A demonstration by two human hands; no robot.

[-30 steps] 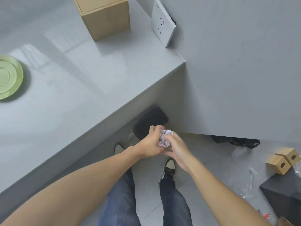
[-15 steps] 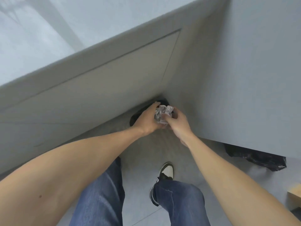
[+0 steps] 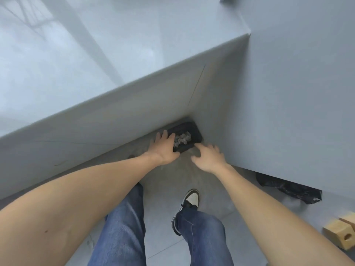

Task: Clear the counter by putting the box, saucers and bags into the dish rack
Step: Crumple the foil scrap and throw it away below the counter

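A crumpled wad of whitish paper [image 3: 182, 139] lies inside a black bin [image 3: 195, 133] on the floor, in the corner where the counter front meets the side wall. My left hand [image 3: 165, 148] hovers over the bin's near left rim with fingers spread, holding nothing. My right hand [image 3: 208, 157] hangs just right of the bin, fingers loosely spread and empty. The box, saucers, bags and dish rack are out of view.
The grey countertop [image 3: 96, 54] fills the upper left. A tall grey panel [image 3: 297, 93] rises on the right. A black plastic bag [image 3: 288, 189] lies under that panel. Wooden blocks [image 3: 340, 235] sit on the floor at lower right. My legs and a shoe [image 3: 189, 200] are below.
Both hands held the paper wad together over the bin; they have let go, the wad now lies in the bin, and the hands have spread apart.
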